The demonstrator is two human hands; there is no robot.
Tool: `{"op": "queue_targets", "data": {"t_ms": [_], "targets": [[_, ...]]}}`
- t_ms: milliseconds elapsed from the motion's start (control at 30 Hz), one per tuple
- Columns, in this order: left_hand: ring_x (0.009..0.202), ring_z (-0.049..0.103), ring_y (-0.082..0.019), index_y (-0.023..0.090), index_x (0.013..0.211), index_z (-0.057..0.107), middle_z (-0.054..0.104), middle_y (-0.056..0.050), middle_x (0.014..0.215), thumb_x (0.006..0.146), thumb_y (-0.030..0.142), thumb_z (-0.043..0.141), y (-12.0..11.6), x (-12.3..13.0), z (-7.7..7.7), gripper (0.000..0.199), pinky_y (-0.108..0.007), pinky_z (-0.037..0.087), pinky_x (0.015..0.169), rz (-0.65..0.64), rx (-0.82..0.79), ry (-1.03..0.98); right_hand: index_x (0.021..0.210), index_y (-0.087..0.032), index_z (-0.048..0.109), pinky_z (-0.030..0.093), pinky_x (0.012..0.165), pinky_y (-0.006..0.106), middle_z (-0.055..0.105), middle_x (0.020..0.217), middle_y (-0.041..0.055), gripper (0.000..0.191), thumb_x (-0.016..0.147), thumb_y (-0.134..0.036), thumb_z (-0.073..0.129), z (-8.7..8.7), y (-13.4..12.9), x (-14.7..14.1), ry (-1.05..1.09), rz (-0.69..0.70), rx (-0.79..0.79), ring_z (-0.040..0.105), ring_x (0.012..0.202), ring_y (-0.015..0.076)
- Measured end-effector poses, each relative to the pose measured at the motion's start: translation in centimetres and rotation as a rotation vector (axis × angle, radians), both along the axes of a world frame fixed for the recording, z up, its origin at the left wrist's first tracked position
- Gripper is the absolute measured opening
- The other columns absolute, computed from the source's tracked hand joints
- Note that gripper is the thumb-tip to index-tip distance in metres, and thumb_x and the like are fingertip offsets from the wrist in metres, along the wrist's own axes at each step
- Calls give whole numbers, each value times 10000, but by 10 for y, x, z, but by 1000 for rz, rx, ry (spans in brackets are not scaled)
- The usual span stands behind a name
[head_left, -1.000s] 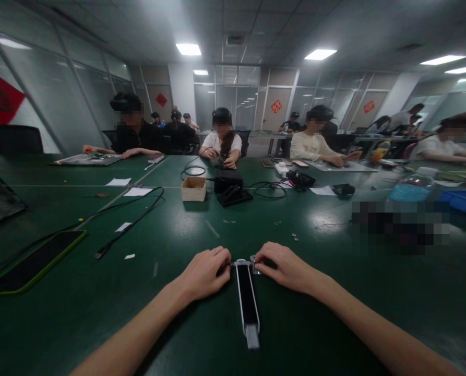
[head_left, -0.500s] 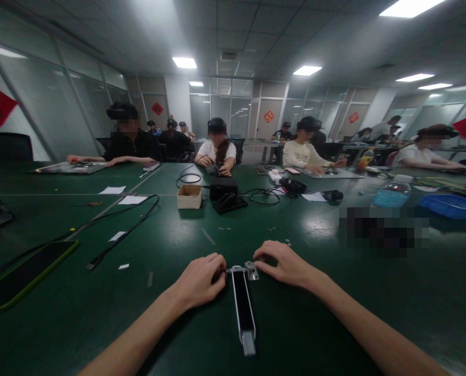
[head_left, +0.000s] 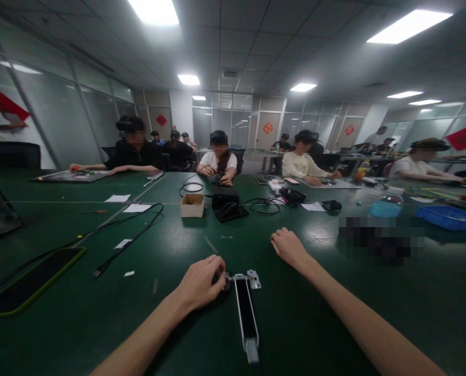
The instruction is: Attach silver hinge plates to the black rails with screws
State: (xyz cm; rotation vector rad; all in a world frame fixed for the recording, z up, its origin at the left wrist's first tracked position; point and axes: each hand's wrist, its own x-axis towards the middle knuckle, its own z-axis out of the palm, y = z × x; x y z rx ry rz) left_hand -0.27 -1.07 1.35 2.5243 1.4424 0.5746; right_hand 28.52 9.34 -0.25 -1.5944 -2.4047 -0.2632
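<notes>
A long narrow device with a black strip, pale edges and a silver end (head_left: 246,313) lies on the green table before me. Across its far end runs a metal bracket (head_left: 254,279) with a small plate with holes sticking out on the right. My left hand (head_left: 202,282) is closed on the left end of this bracket; its fingertips are partly hidden. Farther out and to the right, my right hand (head_left: 290,245) rests low over the table, apart from the device. Its fingers are bent and pressed together, and whatever lies under them is hidden.
Beyond my hands stand a small cardboard box (head_left: 192,206) and a black device (head_left: 225,198) with cables. To the left lie a phone-like slab with a green edge (head_left: 33,282) and a cable (head_left: 131,240). A blue tray (head_left: 450,216) is at right. Several people sit across the table.
My right hand has left the bracket's right plate and moved forward and right, over where small rings lay. My left hand stays at the bracket. The view has tilted up slightly.
</notes>
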Motion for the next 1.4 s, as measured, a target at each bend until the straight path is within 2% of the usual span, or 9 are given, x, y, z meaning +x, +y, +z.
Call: {"op": "queue_targets", "data": {"t_ms": [167, 267, 367, 433, 700, 900, 1067, 1233, 1400], "targets": [[750, 576, -167, 170, 947, 540, 608, -42, 889, 886, 244, 447, -1, 1, 0, 134, -292, 457, 681, 17, 46, -119, 898, -143, 601, 447, 784, 337, 617, 897, 101, 197, 929, -188, 412, 13, -27, -21, 144, 102, 17, 539, 866, 208], [725, 580, -152, 168, 984, 557, 617, -34, 892, 917, 280, 450, -5, 6, 2, 168, -282, 469, 679, -14, 22, -311, 911, -169, 572, 456, 779, 321, 592, 898, 68, 150, 932, -202, 427, 20, -55, -46, 447, 378, -37, 530, 856, 184], [730, 594, -139, 170, 998, 577, 633, -21, 909, 898, 257, 501, -10, 12, 5, 153, -258, 480, 668, -53, -85, -461, 911, -187, 557, 451, 780, 319, 577, 910, 59, 135, 934, -184, 425, 22, -79, -67, 551, 599, -97, 516, 882, 181], [758, 604, -140, 166, 1002, 587, 639, -24, 920, 891, 241, 517, -13, 15, 8, 151, -254, 490, 679, -66, -158, -513, 922, -190, 556, 452, 773, 311, 567, 925, 61, 145, 938, -169, 413, 21, -89, -75, 585, 665, -128, 513, 889, 177], [760, 587, -136, 152, 934, 604, 631, -16, 875, 835, 232, 605, -9, 14, 4, 127, -264, 489, 705, -106, -309, -663, 912, -190, 567, 467, 747, 301, 577, 894, 55, 167, 950, -192, 404, 11, -93, -79, 699, 650, -151, 552, 844, 172], [661, 536, -98, 135, 955, 587, 610, -21, 867, 799, 253, 634, -7, 15, 3, 201, -232, 467, 636, -97, -420, -758, 949, -195, 579, 477, 747, 314, 612, 908, 59, 134, 931, -179, 447, 4, -94, -86, 736, 610, -111, 567, 847, 177], [664, 532, -102, 132, 954, 596, 600, -18, 835, 795, 284, 630, -7, 14, 3, 222, -232, 457, 642, -114, -445, -780, 937, -196, 585, 478, 748, 333, 625, 893, 58, 95, 916, -197, 493, 10, -95, -82, 691, 612, -52, 567, 849, 189], [666, 545, -119, 139, 899, 634, 596, -1, 762, 806, 269, 598, -1, -1, 8, 165, -238, 458, 643, -67, -392, -564, 936, -176, 590, 470, 741, 335, 620, 901, 62, 93, 900, -170, 504, 22, -89, -62, 560, 617, -47, 551, 851, 187], [717, 562, -135, 174, 901, 699, 643, -11, 835, 821, 284, 605, 4, -11, 12, 166, -234, 443, 657, -46, -277, -264, 893, -161, 628, 447, 758, 365, 615, 913, 75, 121, 868, -161, 510, 27, -76, -36, 295, 572, -157, 518, 877, 206]]}}
